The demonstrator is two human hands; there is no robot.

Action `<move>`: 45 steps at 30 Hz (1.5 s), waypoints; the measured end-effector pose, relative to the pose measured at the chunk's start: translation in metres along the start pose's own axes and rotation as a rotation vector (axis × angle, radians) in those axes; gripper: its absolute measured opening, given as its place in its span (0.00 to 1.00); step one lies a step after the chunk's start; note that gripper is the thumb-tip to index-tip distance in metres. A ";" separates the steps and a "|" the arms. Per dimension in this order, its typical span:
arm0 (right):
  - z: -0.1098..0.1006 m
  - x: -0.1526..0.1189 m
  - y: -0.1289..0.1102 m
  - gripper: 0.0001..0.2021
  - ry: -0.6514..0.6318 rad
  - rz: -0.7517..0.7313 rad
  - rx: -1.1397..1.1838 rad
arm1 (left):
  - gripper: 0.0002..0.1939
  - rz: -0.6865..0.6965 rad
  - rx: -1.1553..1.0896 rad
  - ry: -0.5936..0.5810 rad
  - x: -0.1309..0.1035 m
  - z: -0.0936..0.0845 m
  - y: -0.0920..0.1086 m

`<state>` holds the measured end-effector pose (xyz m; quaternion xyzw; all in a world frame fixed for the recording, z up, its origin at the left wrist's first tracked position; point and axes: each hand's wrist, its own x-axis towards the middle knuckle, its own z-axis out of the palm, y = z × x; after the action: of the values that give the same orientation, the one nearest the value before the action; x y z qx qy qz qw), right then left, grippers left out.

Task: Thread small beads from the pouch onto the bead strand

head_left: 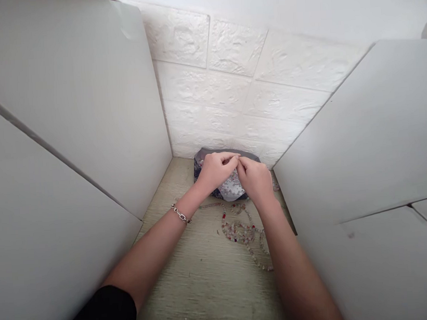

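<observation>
My left hand [218, 169] and my right hand [255, 176] meet fingertip to fingertip, both closed in a pinch. Whatever lies between the fingers is too small to make out. Just below and behind them sits a dark bag [198, 162], its mouth spread wide, with many small pale and pinkish beads [229, 185] inside. A long string of multicoloured beads [241, 231], some of them red, lies in loops on the wooden surface under my hands and runs partly beneath my right forearm.
White panels stand close on the left [87, 100] and right [360, 146], narrowing toward the back. A white brick-patterned wall [209, 88] closes the far end. The pale wood-grain surface [191, 277] stretches between them.
</observation>
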<state>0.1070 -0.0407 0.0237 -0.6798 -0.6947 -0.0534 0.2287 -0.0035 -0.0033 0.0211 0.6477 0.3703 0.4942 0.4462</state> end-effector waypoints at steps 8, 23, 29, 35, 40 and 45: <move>0.000 -0.001 -0.001 0.18 -0.013 0.022 -0.024 | 0.11 0.090 0.109 0.030 -0.005 0.001 0.004; 0.015 0.000 -0.002 0.09 0.287 -0.065 0.332 | 0.16 0.088 0.434 -0.023 0.002 -0.010 0.008; 0.012 0.002 0.001 0.07 0.225 -0.014 0.476 | 0.15 -0.236 -0.089 -0.074 0.007 -0.007 -0.004; 0.012 0.011 0.013 0.06 0.126 0.266 0.825 | 0.12 -0.541 -0.839 -0.132 0.010 0.000 -0.015; 0.009 0.013 0.017 0.05 0.042 0.367 1.116 | 0.09 -0.575 -0.946 -0.084 0.009 -0.001 -0.019; 0.004 0.013 0.014 0.07 -0.001 0.349 1.180 | 0.08 -0.668 -0.868 -0.112 0.008 -0.003 -0.021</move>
<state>0.1197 -0.0264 0.0218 -0.5424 -0.4856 0.3787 0.5715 -0.0052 0.0116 0.0037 0.2770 0.2936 0.3977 0.8240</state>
